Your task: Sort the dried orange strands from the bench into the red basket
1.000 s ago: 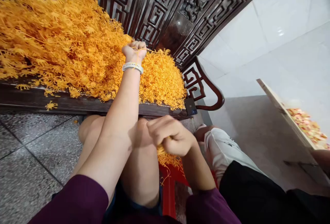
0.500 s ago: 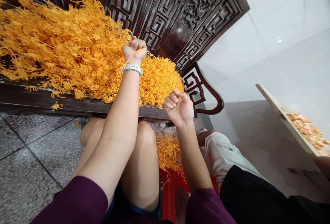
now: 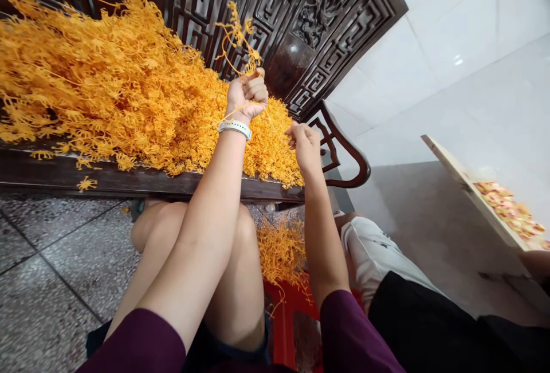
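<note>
A long heap of orange curly strands (image 3: pixel 129 86) covers the seat of a dark carved wooden bench (image 3: pixel 107 181). My left hand (image 3: pixel 249 95), with a white band at the wrist, is closed on several orange strands (image 3: pixel 236 32); they stick up above its fingers, and a thin strand trails across the wrist. To its right, my right hand (image 3: pixel 306 141) is held with curled fingers near the right end of the heap. What its fingers hold, if anything, is too small to make out.
Orange strands (image 3: pixel 281 250) lie on a red stool (image 3: pixel 281 327) between my legs and right arm. A person in white trousers (image 3: pixel 372 252) sits at the right. Beyond is a wooden board (image 3: pixel 472 192) bearing small yellow-red pieces (image 3: pixel 507 209).
My left hand has moved right, and a tuft of strands now shows above it. My right hand has risen and turned, its palm no longer facing the camera.
</note>
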Demonstrator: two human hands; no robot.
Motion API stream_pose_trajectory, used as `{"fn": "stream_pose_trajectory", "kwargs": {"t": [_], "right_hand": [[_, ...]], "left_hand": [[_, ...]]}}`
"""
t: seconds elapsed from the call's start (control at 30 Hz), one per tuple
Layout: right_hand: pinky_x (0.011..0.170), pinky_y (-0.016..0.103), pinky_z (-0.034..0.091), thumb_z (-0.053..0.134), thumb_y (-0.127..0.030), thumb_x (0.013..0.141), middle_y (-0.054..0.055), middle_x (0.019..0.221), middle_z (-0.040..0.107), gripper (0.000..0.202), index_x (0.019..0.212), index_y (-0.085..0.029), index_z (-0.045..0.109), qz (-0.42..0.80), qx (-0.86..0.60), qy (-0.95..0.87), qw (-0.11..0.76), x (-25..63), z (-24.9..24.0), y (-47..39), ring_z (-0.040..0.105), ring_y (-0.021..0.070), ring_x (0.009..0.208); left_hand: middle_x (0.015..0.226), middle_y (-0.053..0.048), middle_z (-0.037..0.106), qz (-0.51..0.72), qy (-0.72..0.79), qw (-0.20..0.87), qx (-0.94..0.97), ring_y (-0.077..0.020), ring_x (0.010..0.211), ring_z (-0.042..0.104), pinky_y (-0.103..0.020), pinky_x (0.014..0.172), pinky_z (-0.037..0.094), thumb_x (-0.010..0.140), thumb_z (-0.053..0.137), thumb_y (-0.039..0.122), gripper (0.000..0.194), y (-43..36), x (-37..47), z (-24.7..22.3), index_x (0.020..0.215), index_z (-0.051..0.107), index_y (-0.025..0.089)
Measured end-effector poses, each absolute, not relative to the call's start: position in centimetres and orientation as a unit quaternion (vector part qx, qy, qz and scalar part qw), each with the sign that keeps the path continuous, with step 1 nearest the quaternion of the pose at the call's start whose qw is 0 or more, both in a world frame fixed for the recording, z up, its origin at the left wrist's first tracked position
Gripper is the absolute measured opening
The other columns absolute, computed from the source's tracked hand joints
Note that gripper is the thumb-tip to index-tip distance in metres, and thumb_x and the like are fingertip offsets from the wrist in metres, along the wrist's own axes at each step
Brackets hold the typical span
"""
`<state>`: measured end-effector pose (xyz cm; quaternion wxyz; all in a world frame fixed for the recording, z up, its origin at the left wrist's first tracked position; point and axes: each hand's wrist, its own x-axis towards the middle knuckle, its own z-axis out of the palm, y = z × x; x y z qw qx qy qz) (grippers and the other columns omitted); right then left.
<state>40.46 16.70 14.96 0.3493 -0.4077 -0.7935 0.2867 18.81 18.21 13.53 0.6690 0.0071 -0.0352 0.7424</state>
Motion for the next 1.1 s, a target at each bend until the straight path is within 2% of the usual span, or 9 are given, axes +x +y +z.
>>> {"fn": "stream_pose_trajectory", "kwargs": {"t": [0.1, 0.23, 0.4, 0.47, 0.57, 0.7, 0.9, 1.0, 1.1], "right_hand": [[0.058, 0.028, 0.036, 0.067, -0.052, 0.095, -0.001, 0.065, 0.046, 0.044, 0.066, -0.021, 0.053, 0.332, -0.404, -0.776, 0.352, 40.9, 14.9, 16.7, 0.043, 0.0116, 0.058], [0.061, 0.029, 0.039, 0.063, -0.053, 0.098, -0.001, 0.063, 0.052, 0.04, 0.073, -0.021, 0.06, 0.345, -0.361, -0.797, 0.341, 41.5, 15.0, 15.7, 0.049, 0.0124, 0.06], [0.064, 0.029, 0.039, 0.06, -0.03, 0.095, -0.001, 0.068, 0.057, 0.019, 0.079, -0.02, 0.066, 0.331, -0.342, -0.836, 0.275, 42.0, 15.3, 14.5, 0.05, 0.0123, 0.065], [0.06, 0.029, 0.036, 0.058, -0.022, 0.09, -0.002, 0.067, 0.055, 0.012, 0.082, -0.02, 0.067, 0.309, -0.345, -0.845, 0.267, 42.0, 15.1, 14.2, 0.046, 0.0115, 0.062], [0.057, 0.028, 0.031, 0.055, -0.014, 0.084, -0.004, 0.064, 0.049, 0.012, 0.076, -0.02, 0.061, 0.263, -0.342, -0.86, 0.272, 41.9, 14.5, 14.1, 0.04, 0.0106, 0.058], [0.056, 0.028, 0.03, 0.053, -0.014, 0.083, -0.004, 0.063, 0.047, 0.012, 0.074, -0.021, 0.057, 0.262, -0.36, -0.848, 0.287, 41.7, 13.7, 14.3, 0.039, 0.011, 0.058], [0.069, 0.031, 0.042, 0.045, -0.019, 0.089, 0.0, 0.078, 0.059, 0.029, 0.1, -0.023, 0.071, 0.299, -0.353, -0.844, 0.271, 41.6, 12.6, 15.0, 0.054, 0.0158, 0.073], [0.065, 0.031, 0.038, 0.05, -0.019, 0.085, -0.001, 0.073, 0.058, 0.021, 0.09, -0.022, 0.07, 0.281, -0.349, -0.855, 0.262, 41.2, 12.3, 14.8, 0.049, 0.015, 0.066], [0.066, 0.032, 0.038, 0.049, -0.013, 0.083, 0.0, 0.069, 0.056, 0.018, 0.069, -0.021, 0.058, 0.226, -0.334, -0.871, 0.282, 40.7, 12.4, 14.4, 0.051, 0.015, 0.066]], "left_hand": [[0.047, 0.009, 0.024, 0.74, -0.036, 0.672, -0.005, -0.006, 0.034, 0.024, -0.021, 0.04, 0.024, 0.106, 0.036, 0.01, 0.034, 18.4, 19.1, 13.2, 0.078, 0.054, 0.019], [0.046, 0.009, 0.026, 0.748, -0.024, 0.664, -0.015, -0.0063, 0.034, 0.026, -0.021, 0.04, 0.026, 0.106, 0.04, 0.011, 0.032, 19.0, 18.8, 12.8, 0.077, 0.052, 0.02], [0.046, 0.008, 0.025, 0.766, -0.006, 0.642, -0.013, -0.0071, 0.034, 0.027, -0.021, 0.041, 0.027, 0.106, 0.037, 0.012, 0.034, 19.4, 18.7, 12.6, 0.076, 0.05, 0.021], [0.046, 0.009, 0.024, 0.767, -0.028, 0.641, -0.01, -0.0065, 0.034, 0.025, -0.02, 0.04, 0.025, 0.106, 0.035, 0.009, 0.035, 19.4, 18.8, 12.4, 0.074, 0.047, 0.021], [0.045, 0.01, 0.022, 0.758, -0.073, 0.648, -0.01, -0.0055, 0.033, 0.022, -0.019, 0.039, 0.022, 0.106, 0.033, 0.008, 0.037, 19.1, 19.1, 12.0, 0.074, 0.045, 0.021], [0.044, 0.011, 0.022, 0.747, -0.091, 0.658, -0.031, -0.005, 0.033, 0.022, -0.018, 0.038, 0.022, 0.108, 0.03, 0.01, 0.039, 18.9, 19.3, 11.6, 0.073, 0.044, 0.021], [0.045, 0.008, 0.025, 0.756, -0.014, 0.654, -0.031, -0.0077, 0.036, 0.022, -0.024, 0.041, 0.023, 0.102, 0.039, 0.008, 0.036, 19.0, 19.2, 11.9, 0.07, 0.044, 0.023], [0.044, 0.007, 0.027, 0.764, 0.004, 0.645, -0.036, -0.0097, 0.037, 0.021, -0.027, 0.041, 0.024, 0.1, 0.04, 0.007, 0.034, 19.1, 19.0, 11.8, 0.07, 0.046, 0.024], [0.044, 0.007, 0.027, 0.765, -0.027, 0.642, -0.032, -0.0099, 0.038, 0.02, -0.027, 0.042, 0.024, 0.101, 0.038, 0.008, 0.035, 19.2, 18.7, 11.6, 0.071, 0.047, 0.024]]}}
